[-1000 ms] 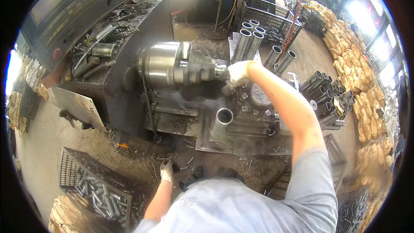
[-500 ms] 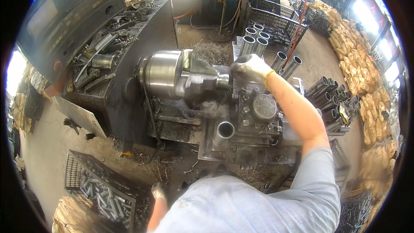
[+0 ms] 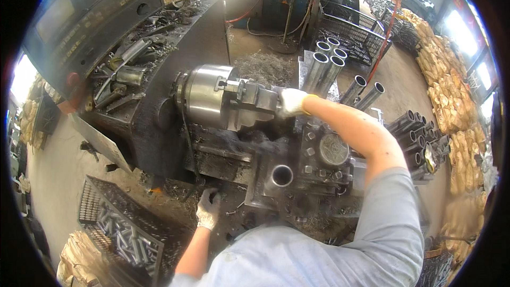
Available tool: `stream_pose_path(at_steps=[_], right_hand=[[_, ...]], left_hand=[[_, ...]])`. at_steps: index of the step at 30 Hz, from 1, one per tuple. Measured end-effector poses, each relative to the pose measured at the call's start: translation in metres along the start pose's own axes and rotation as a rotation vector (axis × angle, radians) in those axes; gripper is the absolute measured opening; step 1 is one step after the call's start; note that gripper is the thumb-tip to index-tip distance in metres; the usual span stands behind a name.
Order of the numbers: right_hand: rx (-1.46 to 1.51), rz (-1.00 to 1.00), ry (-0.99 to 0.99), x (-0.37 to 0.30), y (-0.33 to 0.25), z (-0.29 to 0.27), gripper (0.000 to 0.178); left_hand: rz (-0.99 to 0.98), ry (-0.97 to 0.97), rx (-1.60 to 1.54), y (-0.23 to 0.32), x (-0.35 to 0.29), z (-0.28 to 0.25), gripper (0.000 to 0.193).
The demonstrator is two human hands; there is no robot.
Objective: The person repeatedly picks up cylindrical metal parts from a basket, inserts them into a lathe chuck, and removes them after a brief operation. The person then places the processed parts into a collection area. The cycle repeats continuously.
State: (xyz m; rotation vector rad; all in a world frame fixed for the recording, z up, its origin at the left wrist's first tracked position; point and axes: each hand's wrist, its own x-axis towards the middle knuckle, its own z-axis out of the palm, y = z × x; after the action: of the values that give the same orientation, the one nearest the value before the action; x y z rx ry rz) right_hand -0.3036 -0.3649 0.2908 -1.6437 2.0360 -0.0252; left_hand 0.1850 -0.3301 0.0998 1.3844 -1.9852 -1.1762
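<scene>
My right hand (image 3: 292,102), in a white glove with a dirty palm side, is closed at the end of the lathe chuck (image 3: 208,95). Its fingers wrap the end of a short metal tube that is gripped by the stepped chuck jaws (image 3: 257,98); the glove hides most of the tube. Low beside the machine, my left hand (image 3: 207,210), also gloved, reaches forward with thumb and darkened fingertips apart, and I see nothing in it. Between my hands, one metal tube (image 3: 281,176) stands upright on the carriage, next to the round-topped tool post (image 3: 333,149).
Several upright tubes (image 3: 325,69) stand behind the tool post, with more tubes (image 3: 413,133) stacked at the right. A mesh crate (image 3: 87,202) of short pieces sits at lower left. Metal shavings and offcuts (image 3: 143,48) cover the headstock. Wrapped brown bundles (image 3: 441,85) line the right side.
The chuck jaws, blurred before, now look sharp and still. My right hand has moved left onto the tube end. My left hand has come up and forward beside the machine.
</scene>
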Motion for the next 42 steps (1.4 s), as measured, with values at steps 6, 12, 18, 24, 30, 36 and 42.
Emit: stream_pose_path(at_steps=[6, 12, 18, 24, 30, 36, 42], right_hand=[[0.336, 0.046, -0.522, 0.032, 0.057, 0.001, 0.041], [-0.001, -0.083, -0.251, 0.004, 0.058, 0.003, 0.045], [-0.128, 0.269, 0.398, -0.176, 0.098, 0.0, 0.085], [0.221, 0.213, 1.066, -0.252, 0.017, -0.023, 0.072], [-0.116, -0.091, 1.049, -0.283, -0.16, 0.019, 0.051], [0.198, 0.043, 0.504, -0.246, -0.236, 0.164, 0.084], [0.525, 0.469, -0.064, -0.205, -0.184, 0.263, 0.074]], left_hand=[[0.638, 0.254, 0.328, 0.093, 0.048, -0.024, 0.084], [1.013, 0.464, 0.629, 0.208, 0.22, -0.007, 0.069], [1.137, 0.531, 0.559, 0.209, 0.233, 0.0, 0.066], [1.126, 0.497, 0.606, 0.204, 0.242, -0.004, 0.079], [0.894, -0.153, -0.323, 0.219, 0.084, -0.009, 0.066], [-0.153, -0.595, -1.048, 0.153, -0.036, -0.013, 0.053], [-0.568, -0.568, -0.659, 0.1, -0.003, 0.025, 0.046]])
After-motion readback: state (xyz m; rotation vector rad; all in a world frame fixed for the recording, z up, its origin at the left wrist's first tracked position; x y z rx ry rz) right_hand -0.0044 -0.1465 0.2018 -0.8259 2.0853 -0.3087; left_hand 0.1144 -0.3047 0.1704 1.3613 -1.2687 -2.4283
